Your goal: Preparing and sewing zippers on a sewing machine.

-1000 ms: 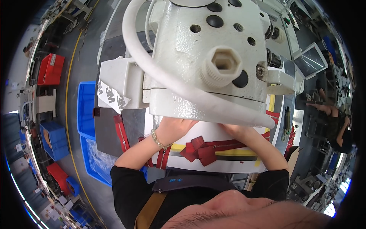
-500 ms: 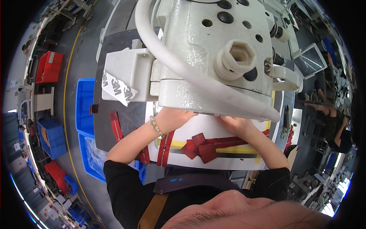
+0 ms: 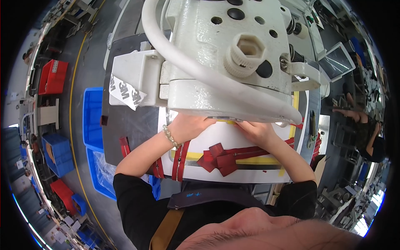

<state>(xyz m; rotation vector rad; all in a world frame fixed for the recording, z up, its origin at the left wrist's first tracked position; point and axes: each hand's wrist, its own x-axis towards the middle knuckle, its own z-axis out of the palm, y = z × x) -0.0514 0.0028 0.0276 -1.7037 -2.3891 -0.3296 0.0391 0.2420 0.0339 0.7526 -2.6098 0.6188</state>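
Note:
A white sewing machine head (image 3: 196,50), with a thick white tube (image 3: 175,58) across it, hides my fingertips. My left hand (image 3: 187,127), wearing a bead bracelet, reaches under its lower edge; what it touches is hidden. From the right, my right hand (image 3: 256,132) rests on the white board (image 3: 212,139) under the head, fingers extended and loosely bent, near some yellow material. Below my hands are red zipper strips (image 3: 180,164), overlapping red patches (image 3: 221,162) and yellow tape (image 3: 260,160). Another red strip (image 3: 124,146) lies further left.
Blue bins (image 3: 93,121) stand left of the dark worktable (image 3: 129,125). Scissors and dark tools (image 3: 312,133) lie at its right edge. A red bin (image 3: 54,77) stands across the aisle. Another person (image 3: 362,137) sits at the far right.
The machine, board and both hands appear somewhat higher in the picture. My hands stay under the head, shifted slightly away from me, and yellow material now shows between their fingertips.

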